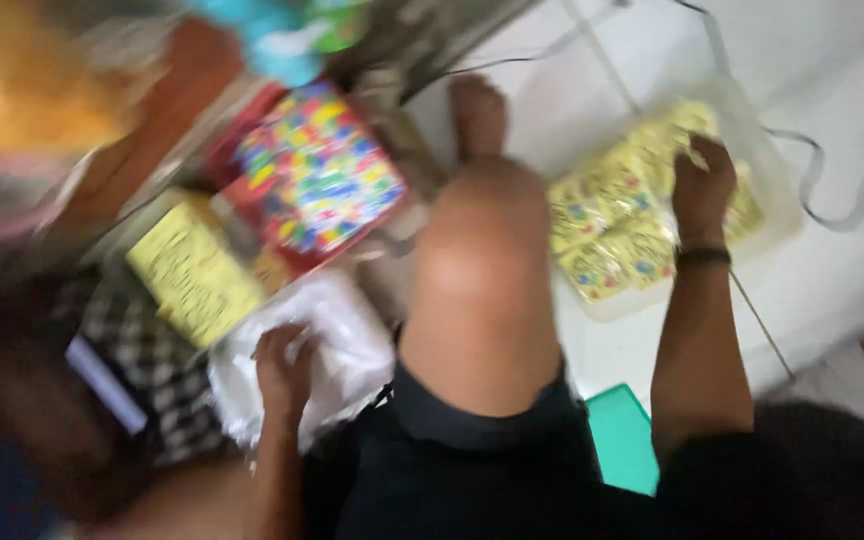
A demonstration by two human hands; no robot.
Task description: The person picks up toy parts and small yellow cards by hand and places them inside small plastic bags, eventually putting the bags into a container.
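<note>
Two hands work either side of a raised knee [477,290]; left hand [282,370] curls its fingers into a white plastic bag [342,345] below a yellow box [192,270], pinning it; right hand [702,185] pinches a yellow sachet [687,150] from the clear tray [777,215] on the floor, placed within arm's reach.

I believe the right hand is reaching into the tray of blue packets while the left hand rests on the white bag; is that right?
Not quite: in the head view the packets in the tray are yellow, not blue. The rest stands: the right hand reaches into them, and the left hand rests on the white bag.
</note>
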